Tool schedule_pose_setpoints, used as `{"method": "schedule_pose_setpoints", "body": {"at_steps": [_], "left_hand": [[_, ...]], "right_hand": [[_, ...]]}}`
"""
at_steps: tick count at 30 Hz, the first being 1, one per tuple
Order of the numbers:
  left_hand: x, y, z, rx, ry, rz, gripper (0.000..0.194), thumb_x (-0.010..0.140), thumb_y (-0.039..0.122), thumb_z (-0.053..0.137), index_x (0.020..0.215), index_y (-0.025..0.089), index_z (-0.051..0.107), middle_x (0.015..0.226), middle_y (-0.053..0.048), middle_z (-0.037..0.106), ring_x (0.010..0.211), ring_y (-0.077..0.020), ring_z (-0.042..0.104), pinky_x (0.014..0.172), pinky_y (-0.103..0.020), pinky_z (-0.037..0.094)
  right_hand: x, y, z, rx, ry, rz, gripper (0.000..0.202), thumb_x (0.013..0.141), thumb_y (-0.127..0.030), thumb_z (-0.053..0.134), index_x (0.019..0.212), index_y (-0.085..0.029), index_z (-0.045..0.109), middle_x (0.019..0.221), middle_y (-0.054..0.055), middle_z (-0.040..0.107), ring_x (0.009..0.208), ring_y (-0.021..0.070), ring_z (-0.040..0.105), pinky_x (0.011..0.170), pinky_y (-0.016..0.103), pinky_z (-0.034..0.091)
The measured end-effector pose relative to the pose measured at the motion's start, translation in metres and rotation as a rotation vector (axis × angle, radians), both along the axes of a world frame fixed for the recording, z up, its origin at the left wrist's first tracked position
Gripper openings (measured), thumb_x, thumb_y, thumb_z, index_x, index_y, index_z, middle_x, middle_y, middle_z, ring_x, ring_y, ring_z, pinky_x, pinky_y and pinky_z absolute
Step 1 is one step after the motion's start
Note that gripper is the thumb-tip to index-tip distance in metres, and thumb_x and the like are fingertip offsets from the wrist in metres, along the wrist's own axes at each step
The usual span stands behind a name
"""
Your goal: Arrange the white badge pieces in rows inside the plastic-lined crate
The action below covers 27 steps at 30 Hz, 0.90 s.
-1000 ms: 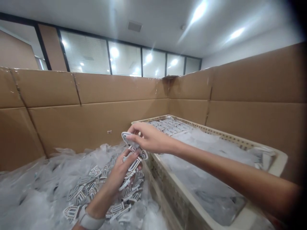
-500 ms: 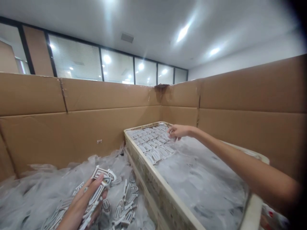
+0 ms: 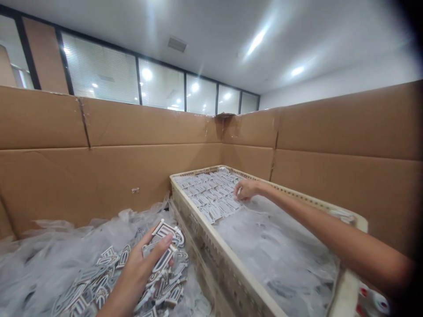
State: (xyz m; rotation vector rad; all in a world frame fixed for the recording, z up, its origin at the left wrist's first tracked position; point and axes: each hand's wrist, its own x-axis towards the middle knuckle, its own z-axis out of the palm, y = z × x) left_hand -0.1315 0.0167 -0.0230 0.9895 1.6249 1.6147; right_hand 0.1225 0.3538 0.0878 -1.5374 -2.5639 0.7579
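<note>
My left hand (image 3: 150, 259) is wrapped round several flat white pieces with dark outlines (image 3: 167, 233), above a loose heap of like pieces (image 3: 89, 281) on crumpled clear plastic. My right hand (image 3: 244, 190) reaches into a cream plastic crate (image 3: 228, 264), its fingers bent down at the edge of neat rows of these pieces (image 3: 208, 193). Whatever those fingertips hold is too small to make out. Cloudy plastic sheeting (image 3: 274, 237) covers the crate's nearer part, with faint shapes under it.
Tall cardboard walls (image 3: 148, 163) stand behind and to the right, meeting beyond the crate. Another crate edge shows under the top one. Red and white items (image 3: 376, 301) lie at the lower right. Framed windows (image 3: 161, 86) are above the cardboard.
My left hand has moved right and slightly up with its pieces, baring more of the heap. My right hand has lowered and shifted slightly right, down to the rows in the crate.
</note>
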Motion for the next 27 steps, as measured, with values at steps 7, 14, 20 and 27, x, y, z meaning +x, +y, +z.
{"method": "schedule_pose_setpoints", "body": {"at_steps": [7,14,20,27], "left_hand": [[0.021,0.015,0.047,0.124,0.113,-0.032,0.073,0.085,0.069,0.077,0.143,0.025,0.068,0.124,-0.014,0.079,0.115,-0.039,0.074,0.09,-0.049,0.063],[0.058,0.066,0.094,0.337,0.18,-0.212,0.062,0.088,0.064,0.077,0.136,0.024,0.072,0.127,-0.011,0.078,0.116,-0.0347,0.072,0.103,-0.049,0.057],[0.071,0.092,0.086,0.393,0.65,-0.137,0.038,0.102,0.063,0.062,0.117,0.029,0.071,0.106,-0.001,0.08,0.101,-0.027,0.073,0.088,-0.039,0.054],[0.078,0.109,0.073,0.278,1.395,0.087,0.047,0.111,0.058,0.04,0.12,0.025,0.072,0.108,-0.011,0.079,0.089,-0.031,0.077,0.062,-0.035,0.047]], "right_hand": [[-0.007,-0.047,0.05,0.271,0.05,0.126,0.036,0.078,-0.033,0.089,0.109,-0.017,0.081,0.102,0.011,0.077,0.091,0.0229,0.072,0.078,0.03,0.055],[-0.017,-0.133,0.089,0.066,0.445,0.736,0.047,0.092,-0.062,0.076,0.117,-0.023,0.08,0.099,0.004,0.075,0.079,0.0136,0.063,0.068,0.025,0.05],[-0.003,-0.135,0.071,0.068,0.592,0.725,0.043,0.091,-0.06,0.078,0.11,-0.021,0.079,0.079,0.001,0.069,0.064,0.0103,0.052,0.056,0.023,0.038],[0.014,-0.121,0.053,-0.031,0.633,0.559,0.04,0.097,-0.059,0.07,0.101,-0.019,0.075,0.099,0.005,0.072,0.084,0.0157,0.064,0.064,0.024,0.052]]}}
